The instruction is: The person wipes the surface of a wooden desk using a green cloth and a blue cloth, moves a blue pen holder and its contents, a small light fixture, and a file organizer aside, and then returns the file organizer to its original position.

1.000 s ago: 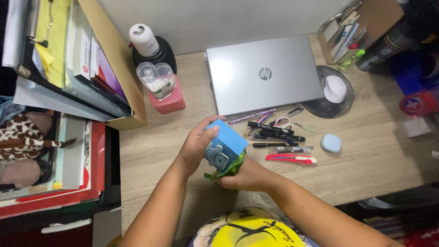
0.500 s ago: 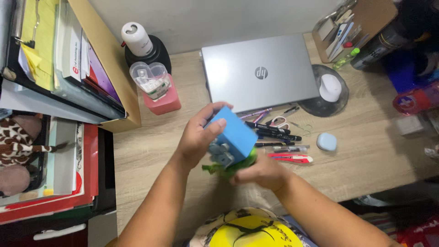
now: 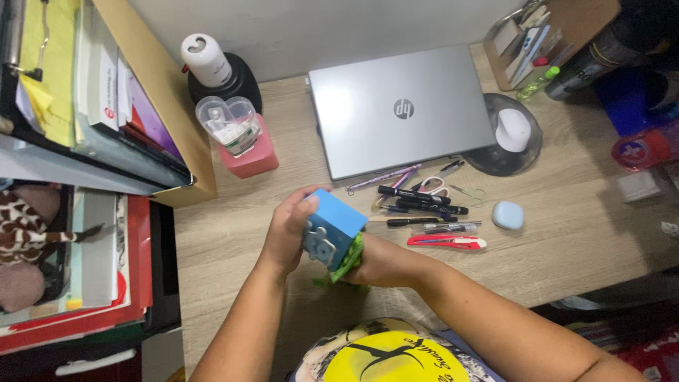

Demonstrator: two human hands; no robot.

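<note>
A blue box-shaped container (image 3: 337, 219) with a small grey animal figure on its front and green trim underneath is held above the wooden desk (image 3: 233, 226) near its front edge. My left hand (image 3: 286, 230) grips its left side, fingers curled over the top corner. My right hand (image 3: 375, 260) holds it from below and to the right, touching the green part. Just right of the box lie several pens and markers (image 3: 422, 202), small scissors and a red cutter (image 3: 447, 242).
A closed silver laptop (image 3: 399, 110) lies at the back. A white mouse (image 3: 512, 129) sits on a dark round pad, a pale blue case (image 3: 508, 214) near it. A pink container (image 3: 244, 145), a white bottle (image 3: 205, 60) and a file box (image 3: 127, 99) stand left.
The blue box has come down and left, closer to me, and turned slightly. My right hand has slid further under it. The view shifted a little.
</note>
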